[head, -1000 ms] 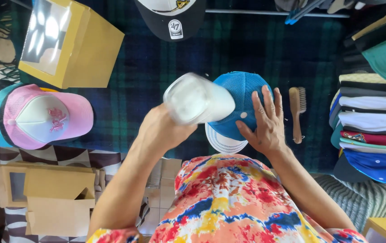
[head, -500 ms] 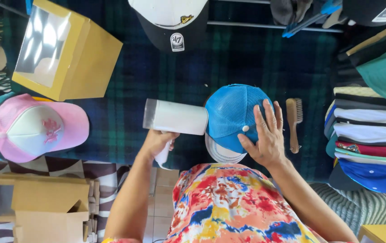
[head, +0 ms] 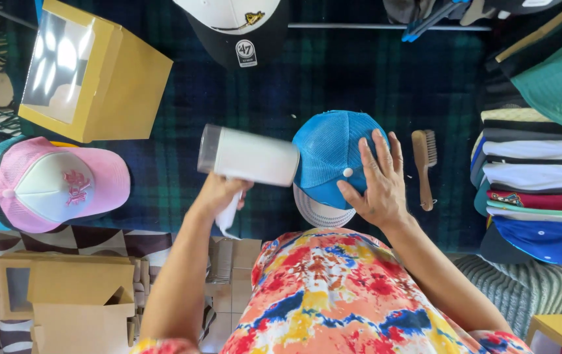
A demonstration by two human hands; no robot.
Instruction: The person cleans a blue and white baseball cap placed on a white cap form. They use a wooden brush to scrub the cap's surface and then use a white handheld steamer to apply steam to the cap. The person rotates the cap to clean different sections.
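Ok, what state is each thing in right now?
Left hand: gripping the handle of the white handheld appliance, held level.
Right hand: flat on the blue mesh cap.
Blue mesh cap: crown up, on a white form.
Brush: lying untouched.
Pink cap: lying flat.
Yellow window box: closed.

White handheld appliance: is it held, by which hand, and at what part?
Yes. The left hand grips the white handheld appliance by its handle, below the barrel. The right hand rests flat on the blue cap.

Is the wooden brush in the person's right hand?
No, the wooden brush lies on the plaid cloth beside the right hand, which rests flat on the blue cap.
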